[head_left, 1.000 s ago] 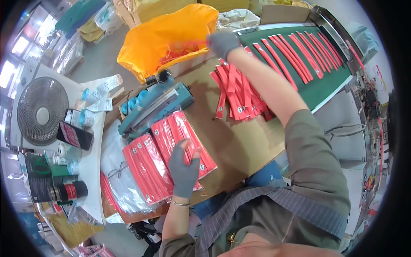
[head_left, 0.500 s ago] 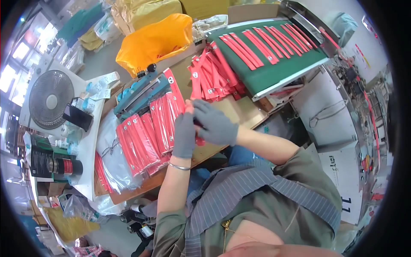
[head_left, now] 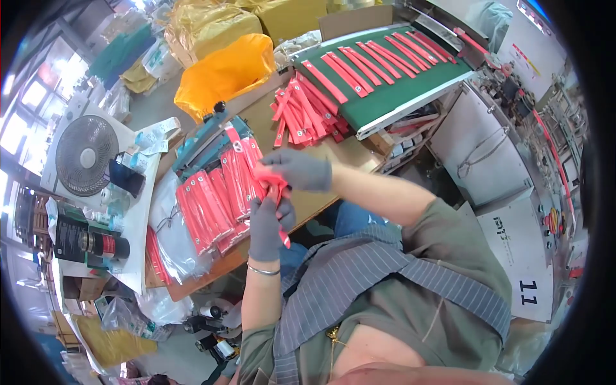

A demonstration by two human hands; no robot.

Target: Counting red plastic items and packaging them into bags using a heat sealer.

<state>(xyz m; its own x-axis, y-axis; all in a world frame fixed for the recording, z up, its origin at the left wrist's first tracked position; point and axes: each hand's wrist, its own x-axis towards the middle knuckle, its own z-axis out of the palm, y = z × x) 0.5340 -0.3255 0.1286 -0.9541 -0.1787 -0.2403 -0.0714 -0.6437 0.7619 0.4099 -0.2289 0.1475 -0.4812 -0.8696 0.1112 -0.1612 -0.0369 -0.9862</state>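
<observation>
Long, narrow red packets [head_left: 274, 187] are bunched between my two grey-gloved hands. My left hand [head_left: 264, 230] is closed around their lower part, and one red end sticks out below its fingers. From the right, my right hand [head_left: 298, 171] pinches the upper part, slightly blurred. Just left of the hands lie neat rows of red packets in clear plastic bags [head_left: 206, 208]. Behind them stands a blue-green metal device [head_left: 204, 146] with a black knob. A loose heap of red packets [head_left: 307, 114] lies on the wooden table [head_left: 324, 183] beyond my right hand.
A green conveyor belt [head_left: 378, 106] carrying spaced red packets rises at the back right. An orange bag [head_left: 221, 77] sits behind the table. To the left are a fan [head_left: 86, 155], a black phone-like device [head_left: 126, 178] and a dark cylindrical flask [head_left: 106, 245]. Clear plastic bags [head_left: 179, 247] lie on the table's left.
My hands have drawn apart: the left has dropped nearer to me, the right has shifted left. The red packets between them now show more. The view has shifted slightly.
</observation>
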